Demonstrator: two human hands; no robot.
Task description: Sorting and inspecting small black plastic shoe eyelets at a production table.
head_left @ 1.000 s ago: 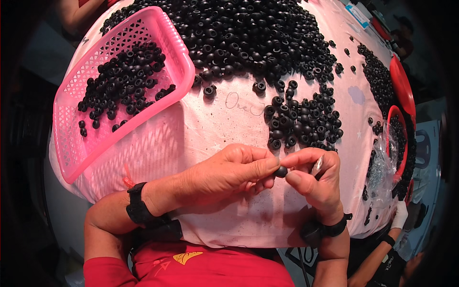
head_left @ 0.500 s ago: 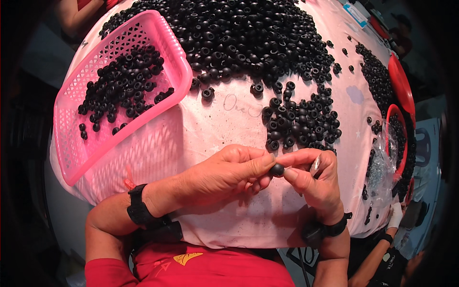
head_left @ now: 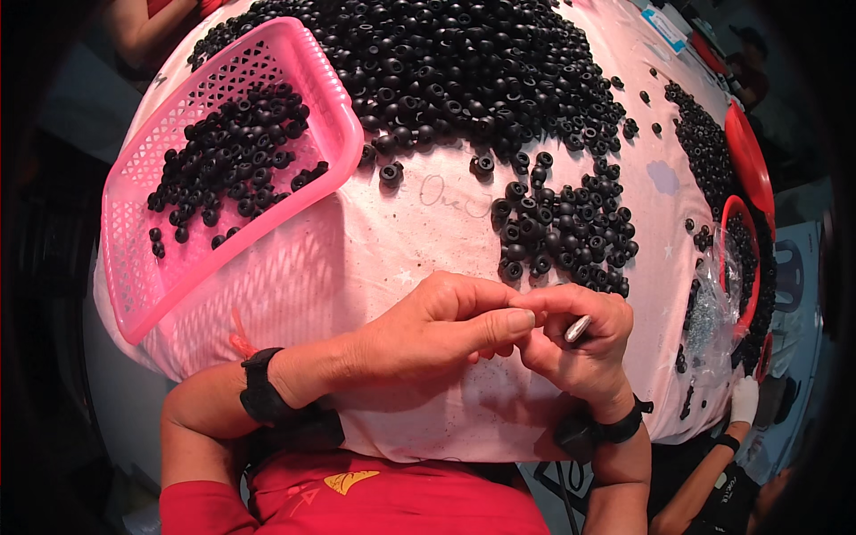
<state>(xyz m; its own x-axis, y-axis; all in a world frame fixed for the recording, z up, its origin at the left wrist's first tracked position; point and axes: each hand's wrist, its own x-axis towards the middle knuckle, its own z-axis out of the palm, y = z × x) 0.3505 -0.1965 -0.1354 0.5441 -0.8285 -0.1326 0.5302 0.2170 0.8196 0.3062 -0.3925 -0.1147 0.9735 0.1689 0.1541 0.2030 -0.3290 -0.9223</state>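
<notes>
Two hands meet at their fingertips: the left hand [head_left: 437,323], thumb laid over its curled fingers, and the right hand [head_left: 593,352], its fingers closed around a silvery tool [head_left: 578,329]. Whether the left fingers pinch anything cannot be told. Loose black round pieces [head_left: 553,242] lie on the worktop [head_left: 388,236] just beyond the fingertips, others in the pink basket [head_left: 346,156] left of them. A steady pinch, with the tool's exposed end angled off the left thumb, seems wisest.
</notes>
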